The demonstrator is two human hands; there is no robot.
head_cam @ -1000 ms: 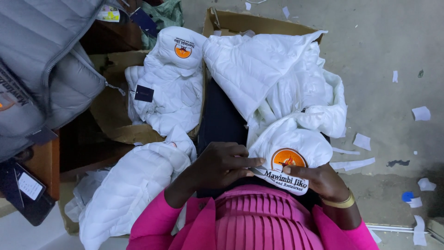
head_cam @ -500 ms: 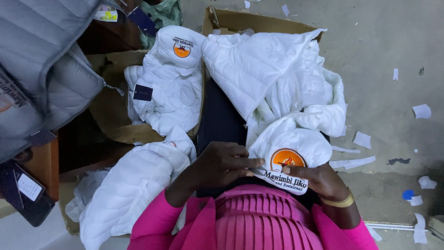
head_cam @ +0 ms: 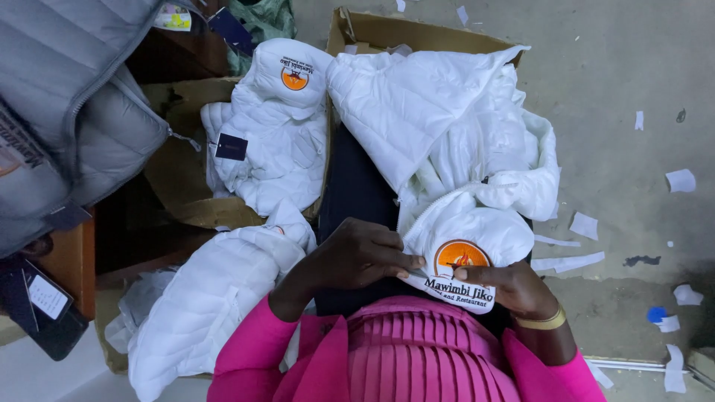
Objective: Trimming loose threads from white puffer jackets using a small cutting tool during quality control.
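I am looking down over a pink pleated top (head_cam: 417,350) at both hands working on one white puffer jacket (head_cam: 462,186) that is lying across the lap. My left hand (head_cam: 357,257) is curling over the edge of the white fabric, fingertips pressing on the left rim of the chest panel, seemingly to keep the cloth taut. My right hand (head_cam: 514,286), wearing a gold bangle (head_cam: 544,321), is gripping the same panel from the right, with the forefinger laid just under the round orange patch (head_cam: 462,257). Both hands are therefore closed on the jacket, holding the panel flat and turned upward so the patch and the dark lettering beneath it are facing the camera. I cannot tell whether anything small is pinched between the fingers.

The rest of the jacket is spilling up and away into an open cardboard box (head_cam: 387,30), which is taking its bulk off the lap. A second white jacket (head_cam: 275,141) with the same kind of patch is resting on flattened cardboard to the left, and a third (head_cam: 208,298) is draping beside my left arm. A grey puffer jacket (head_cam: 67,112) is hanging at the upper left. Paper scraps (head_cam: 679,180) are littering the concrete floor (head_cam: 618,74).
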